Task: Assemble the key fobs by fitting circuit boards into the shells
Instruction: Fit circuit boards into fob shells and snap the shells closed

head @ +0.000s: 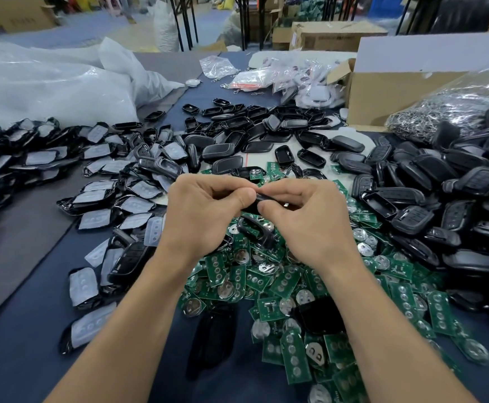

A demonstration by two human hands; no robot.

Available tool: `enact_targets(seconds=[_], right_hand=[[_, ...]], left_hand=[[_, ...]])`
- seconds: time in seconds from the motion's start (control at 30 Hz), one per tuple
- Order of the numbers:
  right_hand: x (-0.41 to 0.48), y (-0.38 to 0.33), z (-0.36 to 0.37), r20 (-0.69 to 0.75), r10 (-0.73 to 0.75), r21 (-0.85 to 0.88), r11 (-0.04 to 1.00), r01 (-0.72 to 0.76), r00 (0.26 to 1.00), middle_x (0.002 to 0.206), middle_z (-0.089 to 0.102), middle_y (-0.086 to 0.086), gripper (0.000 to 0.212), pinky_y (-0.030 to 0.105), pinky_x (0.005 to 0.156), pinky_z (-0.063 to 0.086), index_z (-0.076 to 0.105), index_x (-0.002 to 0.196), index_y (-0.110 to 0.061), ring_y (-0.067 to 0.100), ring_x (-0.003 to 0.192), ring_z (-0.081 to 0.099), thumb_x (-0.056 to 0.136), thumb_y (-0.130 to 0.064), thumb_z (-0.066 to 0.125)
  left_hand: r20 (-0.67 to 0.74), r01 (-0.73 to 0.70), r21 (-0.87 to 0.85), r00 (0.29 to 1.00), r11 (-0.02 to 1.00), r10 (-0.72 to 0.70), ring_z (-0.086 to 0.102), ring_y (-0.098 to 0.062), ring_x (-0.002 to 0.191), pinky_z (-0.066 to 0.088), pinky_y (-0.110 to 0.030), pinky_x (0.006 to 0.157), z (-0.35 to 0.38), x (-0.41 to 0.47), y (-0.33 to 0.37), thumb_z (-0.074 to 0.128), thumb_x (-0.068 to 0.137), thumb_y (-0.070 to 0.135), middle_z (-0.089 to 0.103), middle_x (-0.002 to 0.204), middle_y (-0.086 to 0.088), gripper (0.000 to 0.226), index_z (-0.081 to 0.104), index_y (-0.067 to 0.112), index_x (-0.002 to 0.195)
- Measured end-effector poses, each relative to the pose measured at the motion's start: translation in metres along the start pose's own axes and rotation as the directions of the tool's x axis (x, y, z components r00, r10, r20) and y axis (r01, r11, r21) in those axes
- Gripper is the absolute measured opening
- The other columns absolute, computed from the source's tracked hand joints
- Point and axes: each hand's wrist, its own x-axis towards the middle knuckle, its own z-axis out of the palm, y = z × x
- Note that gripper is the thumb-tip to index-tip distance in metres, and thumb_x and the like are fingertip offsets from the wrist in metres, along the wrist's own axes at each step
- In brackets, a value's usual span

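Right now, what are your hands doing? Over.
Left grip and right grip both pinching one small black plastic key fob shell. Green circuit board pile directly beneath. Nothing in the way.

A small black shell [266,198], seen nearly edge-on, is held just above a spread heap of green circuit boards [284,283] with round silver battery clips near the surface's front edge, while loose shells [441,181] pile toward its right edge.
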Motion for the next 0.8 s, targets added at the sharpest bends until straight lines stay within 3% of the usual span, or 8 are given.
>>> enact_targets(seconds=[0.1,0.2,0.3,0.37,0.5,0.7,0.8], right_hand=[[-0.001,0.0,0.005,-0.065,0.087,0.198,0.977,-0.073,0.994,0.081,0.08,-0.01,0.02,0.032,0.077,0.063,0.083,0.09,-0.028,0.007,0.079,0.077,0.083,-0.01,0.083],[-0.003,-0.001,0.012,-0.103,0.187,0.404,0.905,-0.13,0.977,0.077,0.079,-0.004,0.017,0.02,0.064,0.056,0.083,0.087,-0.024,0.005,0.068,0.073,0.086,-0.007,0.081],[-0.005,-0.004,0.017,-0.036,0.245,0.542,0.82,-0.187,0.969,0.078,0.079,0.005,0.019,0.019,0.056,0.052,0.083,0.083,-0.021,0.01,0.061,0.068,0.088,-0.003,0.079],[-0.006,-0.005,0.019,0.008,0.266,0.569,0.792,-0.224,0.964,0.079,0.079,0.009,0.015,0.021,0.057,0.055,0.082,0.087,-0.016,0.017,0.061,0.07,0.088,-0.001,0.079],[-0.006,-0.005,0.019,0.095,0.292,0.59,0.754,-0.29,0.952,0.085,0.079,0.016,0.011,0.024,0.06,0.059,0.08,0.089,-0.009,0.027,0.07,0.076,0.088,0.001,0.077],[-0.007,-0.002,0.015,0.125,0.302,0.563,0.763,-0.318,0.945,0.084,0.078,0.02,0.011,0.029,0.065,0.062,0.078,0.087,-0.005,0.029,0.069,0.074,0.084,0.005,0.08],[-0.006,-0.002,0.014,0.158,0.298,0.499,0.798,-0.337,0.941,0.074,0.076,0.013,0.008,0.025,0.056,0.056,0.076,0.089,-0.003,0.021,0.058,0.067,0.085,0.001,0.08]], left_hand=[[0.016,0.122,-0.148,0.993,0.981,-0.121,0.078,-0.016,0.086,0.064,-0.029,0.068,0.002,-0.001,0.002,0.082,0.086,0.025,0.081,0.088,-0.002,0.014,0.083,0.032,0.097],[0.153,0.242,-0.24,0.966,0.94,-0.21,0.077,-0.02,0.101,0.063,-0.028,0.076,0.004,0.001,0.003,0.08,0.086,0.039,0.081,0.101,-0.004,0.023,0.082,0.025,0.104],[0.18,0.266,-0.295,0.959,0.918,-0.219,0.076,-0.035,0.103,0.064,-0.044,0.088,0.009,0.001,0.001,0.069,0.089,0.04,0.08,0.106,-0.014,0.031,0.082,0.016,0.103],[0.179,0.286,-0.345,0.955,0.894,-0.236,0.074,-0.042,0.104,0.061,-0.051,0.094,0.014,0.001,0.001,0.069,0.096,0.039,0.079,0.108,-0.017,0.028,0.084,0.016,0.101],[0.172,0.37,-0.464,0.929,0.805,-0.329,0.071,-0.044,0.112,0.059,-0.049,0.091,0.023,-0.001,0.002,0.059,0.102,0.036,0.078,0.115,-0.016,0.034,0.081,0.011,0.106],[0.137,0.364,-0.458,0.93,0.811,-0.34,0.069,-0.052,0.108,0.057,-0.06,0.092,0.022,0.0,-0.004,0.055,0.105,0.021,0.076,0.109,-0.026,0.032,0.081,0.003,0.101],[0.134,0.337,-0.441,0.941,0.832,-0.31,0.073,-0.042,0.093,0.06,-0.043,0.071,0.021,0.0,-0.003,0.054,0.105,0.025,0.078,0.106,-0.022,0.035,0.082,0.007,0.096]])
